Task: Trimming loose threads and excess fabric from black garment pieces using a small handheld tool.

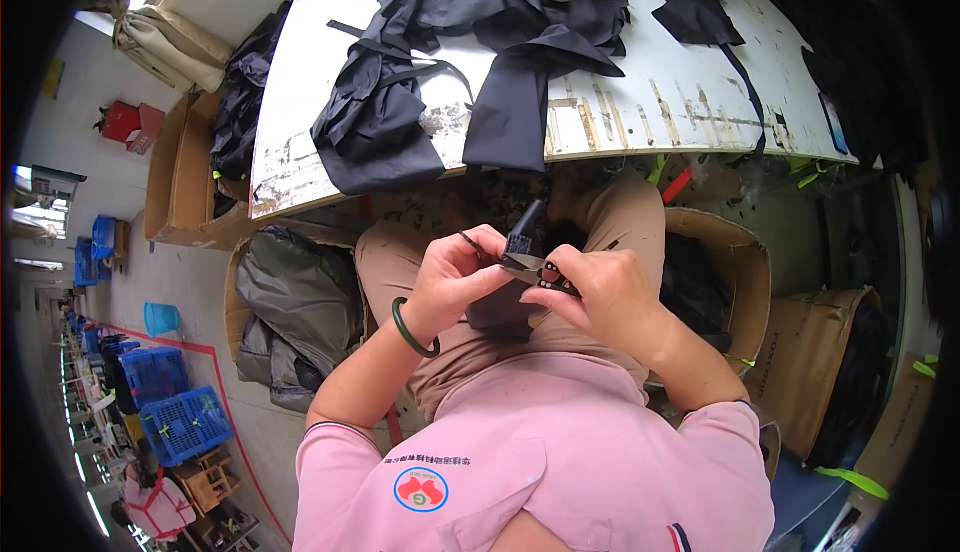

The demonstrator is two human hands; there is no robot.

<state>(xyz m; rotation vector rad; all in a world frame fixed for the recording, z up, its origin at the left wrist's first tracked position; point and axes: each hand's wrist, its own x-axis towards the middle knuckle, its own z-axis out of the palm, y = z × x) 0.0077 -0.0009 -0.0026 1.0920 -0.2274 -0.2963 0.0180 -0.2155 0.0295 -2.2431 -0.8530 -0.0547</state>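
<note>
Above my lap, my left hand [460, 277] pinches a black fabric piece [500, 314] between thumb and fingers. A narrow dark end [528, 222] of it stands up past the fingertips, and the rest hangs over my thighs. My right hand [605, 292] is closed round a pair of small thread snips [522, 263] with dark handles. Their metal blades point left and lie against the fabric beside my left thumb. Whether the blades are apart is too small to tell.
Ahead stands a worn white table [600, 117] heaped with black fabric pieces [400, 102]. A cardboard box with grey-green fabric [300, 287] is at my left, another cardboard box [745, 282] at my right. Blue crates [185, 422] stand on the floor farther left.
</note>
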